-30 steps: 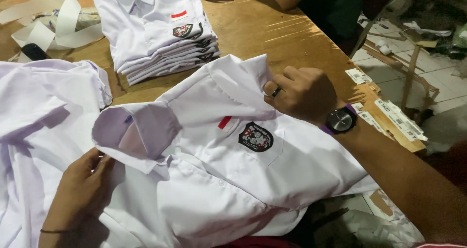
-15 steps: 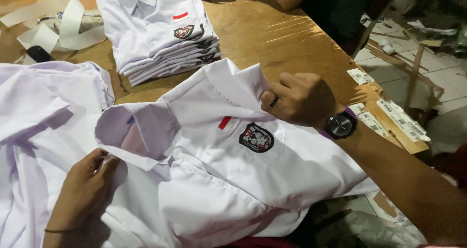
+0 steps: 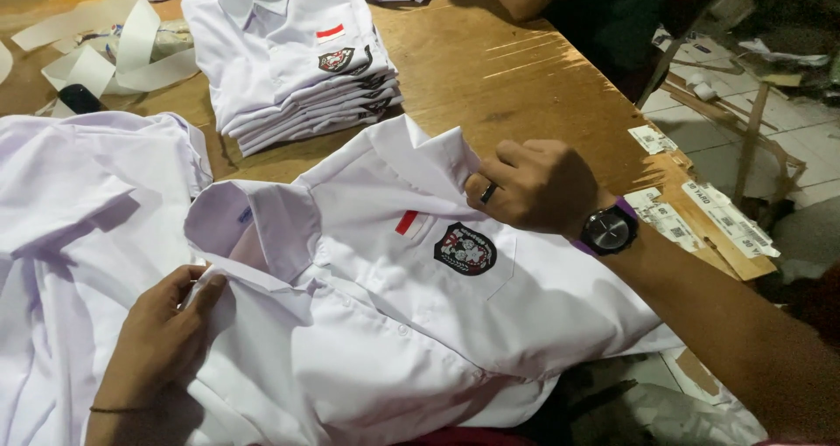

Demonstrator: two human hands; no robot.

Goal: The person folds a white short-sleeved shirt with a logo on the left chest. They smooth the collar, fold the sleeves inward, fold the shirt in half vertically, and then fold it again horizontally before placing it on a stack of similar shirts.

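White shirt [image 3: 394,324] lies near centre on the wooden table [image 3: 525,79]. Left hand [image 3: 162,341] pinches its collar; right hand [image 3: 534,188] grips the sleeve fold. Risk: uneven pull creasing the placket.

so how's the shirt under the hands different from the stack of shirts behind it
The shirt lies spread open and rumpled on the table; the stack of shirts is neatly folded. The left hand and right hand grip the shirt; nothing touches the stack. Both are white, with a red patch and a dark badge.
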